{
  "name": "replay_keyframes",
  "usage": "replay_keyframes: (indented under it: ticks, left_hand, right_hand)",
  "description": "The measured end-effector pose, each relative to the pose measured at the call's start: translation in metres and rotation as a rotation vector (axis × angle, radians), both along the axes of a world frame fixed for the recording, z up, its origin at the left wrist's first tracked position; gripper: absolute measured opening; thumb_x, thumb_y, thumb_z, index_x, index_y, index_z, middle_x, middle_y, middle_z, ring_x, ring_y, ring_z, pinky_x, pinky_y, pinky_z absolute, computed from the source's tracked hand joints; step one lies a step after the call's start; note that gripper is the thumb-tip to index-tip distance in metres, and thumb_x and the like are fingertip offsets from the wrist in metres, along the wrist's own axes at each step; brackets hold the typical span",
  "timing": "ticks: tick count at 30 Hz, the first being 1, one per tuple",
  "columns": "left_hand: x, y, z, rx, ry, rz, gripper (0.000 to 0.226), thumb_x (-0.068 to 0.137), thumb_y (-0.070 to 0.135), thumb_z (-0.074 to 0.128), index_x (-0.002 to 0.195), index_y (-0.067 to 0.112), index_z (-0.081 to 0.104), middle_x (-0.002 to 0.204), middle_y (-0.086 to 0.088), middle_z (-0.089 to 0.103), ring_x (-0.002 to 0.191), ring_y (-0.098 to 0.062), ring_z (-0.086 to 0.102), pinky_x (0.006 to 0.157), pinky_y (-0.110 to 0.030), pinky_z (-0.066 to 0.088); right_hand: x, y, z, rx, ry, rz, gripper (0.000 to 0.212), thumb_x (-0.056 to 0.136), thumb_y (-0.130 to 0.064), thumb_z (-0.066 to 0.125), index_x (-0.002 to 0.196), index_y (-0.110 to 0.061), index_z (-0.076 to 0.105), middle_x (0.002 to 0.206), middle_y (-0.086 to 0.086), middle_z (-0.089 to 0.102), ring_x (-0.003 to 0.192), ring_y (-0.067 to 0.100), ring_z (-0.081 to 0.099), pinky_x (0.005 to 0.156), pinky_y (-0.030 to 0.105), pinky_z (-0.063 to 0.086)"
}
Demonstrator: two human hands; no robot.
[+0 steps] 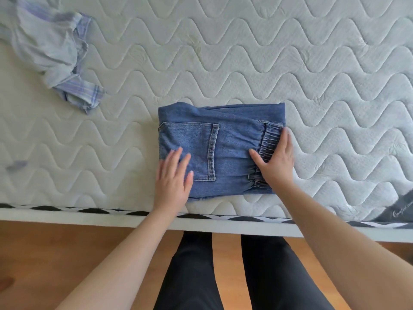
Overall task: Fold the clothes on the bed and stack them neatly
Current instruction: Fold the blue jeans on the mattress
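While folded into a square, the jeans sit near the bed's front edge | left hand flat on pocket, right hand flat on waistband, fingers straight, gripping nothing | crumpled plaid shirt at far left corner

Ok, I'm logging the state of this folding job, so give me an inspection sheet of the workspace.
Surface: quilted mattress, bare, patterned edge trim.
Job's things: folded jeans near the front edge; crumpled plaid shirt at far left, unfolded.
Clutter: small bluish scrap at left, too blurred to identify.
Hands: left hand and right hand rest flat on the jeans.
Cables: nothing seen.
Surroundings: wooden floor; person's dark trousers.
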State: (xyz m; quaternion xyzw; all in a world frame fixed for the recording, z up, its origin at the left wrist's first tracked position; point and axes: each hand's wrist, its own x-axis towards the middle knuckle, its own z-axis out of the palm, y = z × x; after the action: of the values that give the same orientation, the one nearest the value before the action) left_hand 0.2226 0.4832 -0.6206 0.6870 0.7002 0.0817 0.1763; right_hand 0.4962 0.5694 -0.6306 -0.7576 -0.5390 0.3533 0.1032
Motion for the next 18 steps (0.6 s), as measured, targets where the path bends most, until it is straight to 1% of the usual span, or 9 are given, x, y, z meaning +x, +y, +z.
replay_keyframes:
  ticks: [2,5,7,9,10,12,14,16,18]
  left_hand:
    - [-0.014,0.016,0.004,0.079,-0.047,0.236,0.049,0.098,0.027,0.052,0.143,0.007,0.045,0.148,-0.019,0.039,0.136,-0.034,0.038,0.112,-0.047,0.032]
    - [-0.028,0.052,0.010,-0.061,-0.394,0.587,0.062,0.099,0.031,0.053,0.151,0.010,0.028,0.151,-0.015,0.034,0.137,-0.027,0.038,0.115,-0.044,0.031]
    - [-0.035,0.080,0.005,-0.164,-0.468,0.687,0.060,0.099,0.039,0.051,0.149,0.014,0.030,0.143,-0.011,0.044,0.129,-0.024,0.047,0.108,-0.036,0.037]
    - [-0.038,0.104,-0.001,-0.301,-0.587,0.831,0.052,0.097,0.051,0.048,0.134,0.013,0.048,0.125,-0.006,0.060,0.114,-0.025,0.058,0.098,-0.034,0.045]
    - [-0.038,0.112,-0.005,-0.365,-0.664,0.911,0.054,0.095,0.056,0.048,0.125,0.012,0.054,0.117,-0.006,0.064,0.109,-0.026,0.061,0.097,-0.037,0.048]
    - [-0.042,0.121,-0.010,-0.454,-0.672,0.921,0.059,0.091,0.063,0.048,0.115,0.011,0.060,0.110,-0.009,0.068,0.101,-0.027,0.064,0.095,-0.044,0.051]
    - [-0.048,0.121,-0.012,-0.492,-0.699,0.878,0.060,0.088,0.065,0.051,0.115,0.012,0.063,0.111,-0.008,0.069,0.102,-0.025,0.065,0.096,-0.044,0.051]
    - [-0.052,0.118,-0.012,-0.500,-0.815,0.880,0.057,0.085,0.063,0.057,0.116,0.015,0.064,0.111,-0.005,0.070,0.103,-0.023,0.066,0.097,-0.046,0.051]
    - [-0.053,0.115,-0.012,-0.498,-0.820,0.866,0.057,0.084,0.063,0.057,0.115,0.016,0.065,0.110,-0.004,0.071,0.103,-0.022,0.067,0.097,-0.046,0.051]
  right_hand:
    - [0.003,0.007,0.003,-0.024,0.037,-0.117,0.115,0.074,-0.058,0.075,0.156,-0.011,0.009,0.159,0.011,0.023,0.147,0.025,0.019,0.121,0.044,0.016]
    - [0.008,0.021,0.004,-0.082,0.023,-0.164,0.109,0.068,-0.057,0.081,0.149,-0.007,0.027,0.146,0.014,0.040,0.139,0.028,0.031,0.117,0.042,0.025]
    - [0.011,0.030,0.004,-0.144,0.034,-0.166,0.092,0.063,-0.059,0.083,0.133,-0.009,0.049,0.128,0.010,0.058,0.124,0.025,0.050,0.108,0.042,0.040]
    - [0.014,0.038,0.005,-0.227,0.104,-0.137,0.061,0.061,-0.059,0.084,0.106,-0.021,0.067,0.100,-0.003,0.071,0.098,0.017,0.066,0.087,0.036,0.053]
    - [0.017,0.041,0.005,-0.265,0.138,-0.105,0.048,0.061,-0.058,0.084,0.094,-0.026,0.069,0.090,-0.010,0.071,0.088,0.012,0.067,0.078,0.031,0.053]
    - [0.020,0.047,0.008,-0.299,0.183,-0.053,0.035,0.064,-0.056,0.083,0.086,-0.033,0.070,0.081,-0.019,0.070,0.079,0.002,0.064,0.068,0.023,0.047]
    - [0.022,0.046,0.006,-0.301,0.295,-0.087,0.029,0.067,-0.047,0.085,0.089,-0.033,0.071,0.081,-0.018,0.072,0.079,0.001,0.066,0.071,0.023,0.049]
    - [0.023,0.042,0.004,-0.333,0.468,-0.185,0.030,0.069,-0.033,0.087,0.095,-0.029,0.073,0.088,-0.011,0.076,0.084,0.010,0.071,0.081,0.031,0.055]
    - [0.026,0.039,0.002,-0.392,0.581,-0.271,0.039,0.069,-0.025,0.088,0.104,-0.021,0.072,0.096,-0.003,0.077,0.091,0.018,0.073,0.089,0.040,0.056]
